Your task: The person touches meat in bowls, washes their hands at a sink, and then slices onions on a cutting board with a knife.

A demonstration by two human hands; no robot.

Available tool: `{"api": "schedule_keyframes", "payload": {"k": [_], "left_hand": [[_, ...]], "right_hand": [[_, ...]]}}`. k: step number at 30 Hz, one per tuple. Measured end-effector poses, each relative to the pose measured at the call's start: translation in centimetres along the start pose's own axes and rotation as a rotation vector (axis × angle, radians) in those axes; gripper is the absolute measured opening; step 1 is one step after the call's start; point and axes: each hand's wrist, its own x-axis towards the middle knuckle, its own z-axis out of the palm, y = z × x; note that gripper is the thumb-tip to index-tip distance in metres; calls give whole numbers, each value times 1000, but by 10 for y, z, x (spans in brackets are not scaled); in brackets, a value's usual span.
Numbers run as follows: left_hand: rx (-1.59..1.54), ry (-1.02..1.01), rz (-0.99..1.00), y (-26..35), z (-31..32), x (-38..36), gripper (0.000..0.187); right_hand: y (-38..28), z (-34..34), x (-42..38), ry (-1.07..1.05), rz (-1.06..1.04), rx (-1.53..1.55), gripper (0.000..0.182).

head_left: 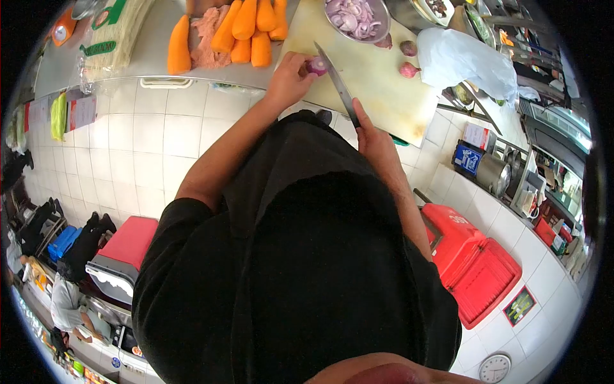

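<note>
My left hand (293,77) is closed around a purple shallot (316,66) at the left part of the cutting board (377,89). In my right hand (376,137) is the handle of a long kitchen knife (337,80). Its blade points away from me and lies right beside the shallot; whether it touches cannot be made out. A metal bowl (387,32) of sliced shallots (353,18) sits at the far side of the board. Two whole shallots, one dark (408,48) and one pink (409,70), lie to its right.
Several peeled carrots (245,20) and pinkish minced meat (210,38) lie left of the board. Packed noodles (118,38) are farther left. A white plastic bag (465,57) rests on the right. Behind me are a red bin (476,269) and another person (70,307).
</note>
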Motion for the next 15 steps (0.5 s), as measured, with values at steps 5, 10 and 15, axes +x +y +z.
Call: {"api": "schedule_keyframes", "payload": {"k": [5, 10, 15], "left_hand": [[-25, -18, -42, 5, -4, 1, 38], [-3, -9, -7, 2, -2, 4, 37], [-18, -1, 14, -2, -1, 5, 36]], "right_hand": [[-7, -4, 7, -57, 8, -6, 73], [-16, -11, 9, -104, 63, -53, 77], [-16, -1, 29, -142, 44, -39, 81]]}}
